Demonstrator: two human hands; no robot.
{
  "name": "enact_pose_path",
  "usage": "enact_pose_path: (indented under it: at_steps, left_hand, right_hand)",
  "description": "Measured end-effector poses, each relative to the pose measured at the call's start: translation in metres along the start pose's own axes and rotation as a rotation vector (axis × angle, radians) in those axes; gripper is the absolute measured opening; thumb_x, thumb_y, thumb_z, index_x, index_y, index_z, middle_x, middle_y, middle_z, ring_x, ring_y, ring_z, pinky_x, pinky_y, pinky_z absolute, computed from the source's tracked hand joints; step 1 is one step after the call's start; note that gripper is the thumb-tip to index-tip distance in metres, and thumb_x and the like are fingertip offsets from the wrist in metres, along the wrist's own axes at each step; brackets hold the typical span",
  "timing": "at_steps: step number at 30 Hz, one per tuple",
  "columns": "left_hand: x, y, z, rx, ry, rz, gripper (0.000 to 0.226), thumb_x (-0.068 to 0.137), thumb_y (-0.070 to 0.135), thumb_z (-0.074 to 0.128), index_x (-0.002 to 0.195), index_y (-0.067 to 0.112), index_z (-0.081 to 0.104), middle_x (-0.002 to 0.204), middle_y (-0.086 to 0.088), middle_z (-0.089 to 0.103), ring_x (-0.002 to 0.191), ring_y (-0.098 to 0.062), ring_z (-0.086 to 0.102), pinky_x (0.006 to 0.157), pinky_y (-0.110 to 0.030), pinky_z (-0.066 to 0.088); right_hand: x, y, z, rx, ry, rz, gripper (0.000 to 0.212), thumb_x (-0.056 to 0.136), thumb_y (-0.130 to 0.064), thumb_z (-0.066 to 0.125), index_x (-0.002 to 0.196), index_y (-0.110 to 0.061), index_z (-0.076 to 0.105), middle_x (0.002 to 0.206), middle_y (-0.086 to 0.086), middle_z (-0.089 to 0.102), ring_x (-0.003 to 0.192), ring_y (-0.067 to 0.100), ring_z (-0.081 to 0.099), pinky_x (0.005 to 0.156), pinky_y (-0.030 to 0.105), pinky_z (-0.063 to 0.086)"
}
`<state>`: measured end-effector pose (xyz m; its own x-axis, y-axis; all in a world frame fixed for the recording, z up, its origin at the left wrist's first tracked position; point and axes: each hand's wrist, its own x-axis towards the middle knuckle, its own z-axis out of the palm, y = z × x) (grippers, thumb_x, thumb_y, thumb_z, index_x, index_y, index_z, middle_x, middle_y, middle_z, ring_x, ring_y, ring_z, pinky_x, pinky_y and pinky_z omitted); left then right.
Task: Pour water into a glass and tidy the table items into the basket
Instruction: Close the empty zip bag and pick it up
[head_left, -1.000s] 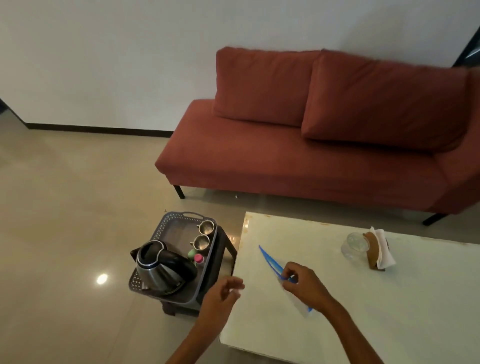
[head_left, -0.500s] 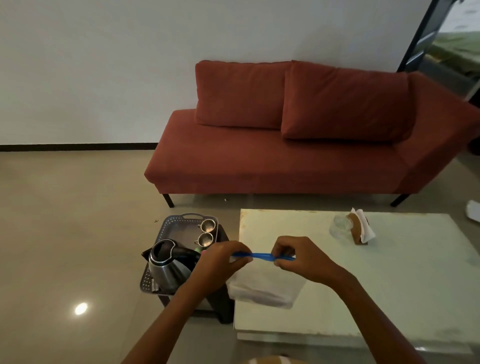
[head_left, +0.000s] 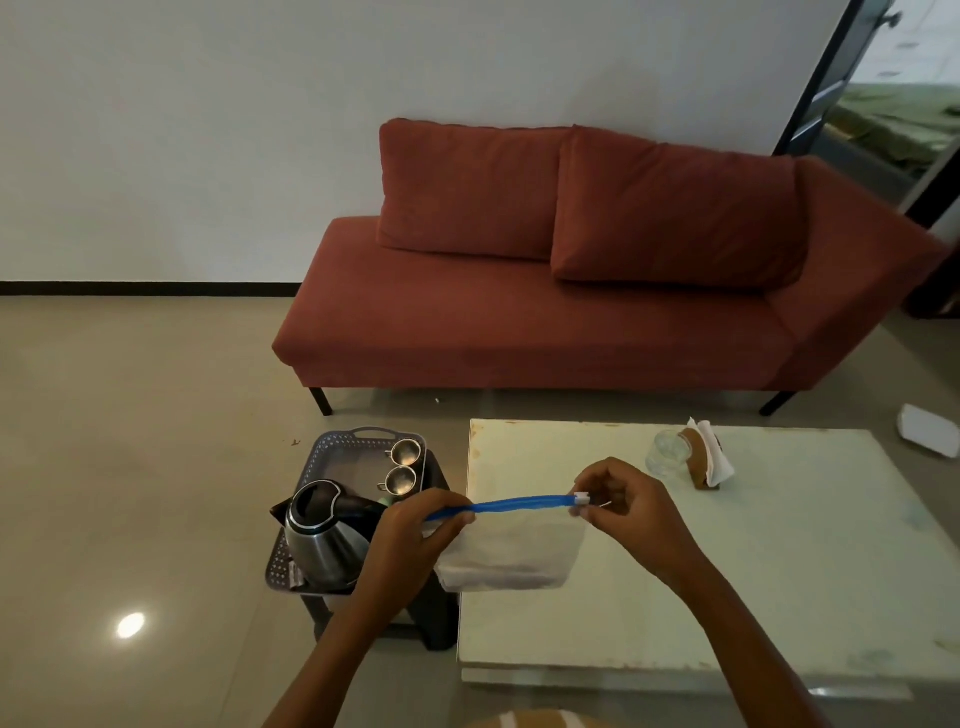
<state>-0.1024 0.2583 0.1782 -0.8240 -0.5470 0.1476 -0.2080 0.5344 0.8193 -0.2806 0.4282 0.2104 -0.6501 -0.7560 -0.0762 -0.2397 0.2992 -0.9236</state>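
The left hand (head_left: 415, 535) covers the near-left corner of the zip pouch (head_left: 511, 556), whose contents are too hazy to make out. The kettle (head_left: 324, 540) hides much of the basket (head_left: 332, 447) floor. Both forearms run off the bottom edge. The glass (head_left: 665, 457) is faint, its fill level unreadable.

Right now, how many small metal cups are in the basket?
2. One cup sits at the basket's far right corner; the other cup is just nearer, beside the kettle. More may be hidden.
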Motion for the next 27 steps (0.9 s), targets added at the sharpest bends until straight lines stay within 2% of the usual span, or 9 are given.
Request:
enact_pose_path:
  at_steps: [4, 7, 9, 12, 15, 17, 20, 23, 27]
  left_hand:
    - [0.0, -0.001, -0.002, 0.067, -0.03, -0.032, 0.042, 0.072, 0.065, 0.044, 0.097, 0.034, 0.057, 0.092, 0.029, 0.054, 0.091, 0.011, 0.055, 0.086, -0.015, 0.047]
    - [0.004, 0.004, 0.0, 0.279, -0.059, 0.06, 0.065, 0.07, 0.083, 0.03, 0.108, 0.037, 0.057, 0.105, 0.028, 0.051, 0.103, 0.007, 0.045, 0.1, -0.026, 0.031]
    - [0.011, 0.015, 0.006, 0.3, -0.059, 0.101, 0.058, 0.074, 0.077, 0.035, 0.115, 0.039, 0.054, 0.111, 0.028, 0.047, 0.109, 0.007, 0.039, 0.105, -0.028, 0.024]
    - [0.021, 0.038, 0.027, 0.203, -0.086, 0.151, 0.04, 0.084, 0.052, 0.055, 0.119, 0.033, 0.055, 0.116, 0.025, 0.051, 0.106, 0.013, 0.034, 0.102, -0.021, 0.019]
    - [0.031, 0.051, 0.047, 0.169, -0.053, 0.208, 0.034, 0.085, 0.04, 0.059, 0.113, 0.02, 0.064, 0.116, 0.005, 0.065, 0.107, -0.004, 0.048, 0.095, -0.017, 0.018]
    - [0.036, 0.051, 0.052, 0.161, -0.026, 0.2, 0.032, 0.084, 0.038, 0.06, 0.104, 0.015, 0.069, 0.107, -0.002, 0.069, 0.102, -0.014, 0.055, 0.096, -0.023, 0.025]
    - [0.041, 0.044, 0.051, 0.204, 0.012, 0.239, 0.025, 0.081, 0.037, 0.063, 0.089, 0.015, 0.071, 0.092, -0.001, 0.072, 0.091, -0.013, 0.058, 0.097, -0.032, 0.031]
    - [0.045, 0.038, 0.049, 0.236, 0.014, 0.3, 0.018, 0.08, 0.034, 0.065, 0.083, 0.017, 0.071, 0.086, 0.001, 0.072, 0.087, -0.014, 0.062, 0.101, -0.034, 0.026]
    - [0.047, 0.037, 0.041, 0.251, 0.009, 0.299, 0.025, 0.079, 0.039, 0.06, 0.083, 0.016, 0.072, 0.087, 0.003, 0.073, 0.088, -0.01, 0.06, 0.105, -0.033, 0.019]
  right_hand:
    - [0.004, 0.0, -0.001, 0.067, 0.057, 0.057, 0.019, 0.078, -0.004, 0.069, 0.075, -0.021, 0.06, 0.081, -0.004, 0.064, 0.077, 0.018, 0.062, 0.063, 0.011, 0.053]
    - [0.004, -0.001, -0.001, 0.08, 0.056, 0.049, 0.015, 0.078, -0.003, 0.069, 0.075, -0.017, 0.065, 0.078, -0.001, 0.067, 0.076, 0.02, 0.062, 0.063, 0.015, 0.054]
    - [0.004, -0.003, 0.0, 0.091, 0.045, 0.028, 0.012, 0.077, -0.002, 0.069, 0.075, -0.014, 0.068, 0.076, 0.001, 0.068, 0.072, 0.019, 0.062, 0.063, 0.016, 0.054]
    - [0.004, -0.005, 0.005, 0.106, 0.021, 0.009, 0.011, 0.077, -0.002, 0.069, 0.076, -0.013, 0.069, 0.075, 0.002, 0.068, 0.07, 0.02, 0.063, 0.063, 0.019, 0.055]
    - [0.005, -0.005, 0.008, 0.097, 0.019, -0.018, 0.016, 0.078, -0.002, 0.069, 0.073, -0.018, 0.068, 0.074, 0.001, 0.067, 0.069, 0.021, 0.063, 0.064, 0.019, 0.055]
    - [0.005, -0.006, 0.007, 0.092, 0.029, -0.031, 0.02, 0.077, -0.002, 0.069, 0.071, -0.021, 0.066, 0.074, 0.0, 0.066, 0.068, 0.02, 0.062, 0.062, 0.016, 0.054]
    - [0.006, -0.007, 0.006, 0.066, 0.011, -0.049, 0.02, 0.077, -0.003, 0.069, 0.07, -0.021, 0.064, 0.076, -0.002, 0.062, 0.067, 0.019, 0.059, 0.057, 0.013, 0.053]
    - [0.007, -0.007, 0.006, 0.059, 0.0, -0.048, 0.016, 0.078, -0.003, 0.068, 0.073, -0.018, 0.064, 0.078, -0.001, 0.061, 0.069, 0.019, 0.059, 0.056, 0.014, 0.054]
    - [0.008, -0.007, 0.0, 0.079, 0.01, -0.04, 0.018, 0.08, 0.0, 0.066, 0.072, -0.016, 0.063, 0.08, -0.001, 0.061, 0.072, 0.019, 0.06, 0.057, 0.015, 0.054]
